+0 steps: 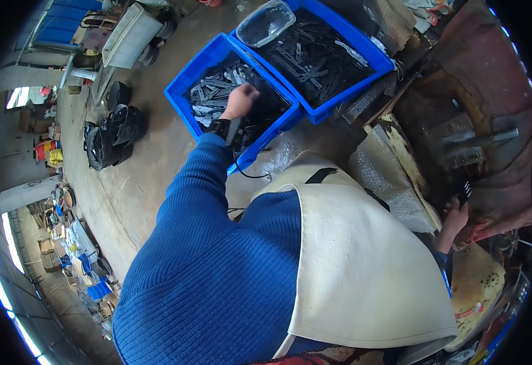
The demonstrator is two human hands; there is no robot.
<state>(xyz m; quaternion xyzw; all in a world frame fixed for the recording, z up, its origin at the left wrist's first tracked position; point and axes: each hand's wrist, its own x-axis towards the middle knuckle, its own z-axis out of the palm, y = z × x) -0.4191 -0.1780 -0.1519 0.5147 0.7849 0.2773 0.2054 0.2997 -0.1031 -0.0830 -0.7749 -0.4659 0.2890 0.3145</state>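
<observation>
1. While my left hand (241, 100) dips into the left blue bin (194, 64), its fingers curl over flat dark strips (208, 92); whether they pinch one, I cannot tell.
2. Well right of that bin, my right hand (455, 218) has a slotted dark piece (465, 192) in its fingers.
3. Plenty seems unhandled: strips lie heaped in that bin and in the right blue bin (352, 92) beside it; which are finished, nothing shows.

Blue bins (179, 104) of dark strips (212, 91) at upper centre and piled clutter (78, 237) at lower left marked a workshop.
</observation>
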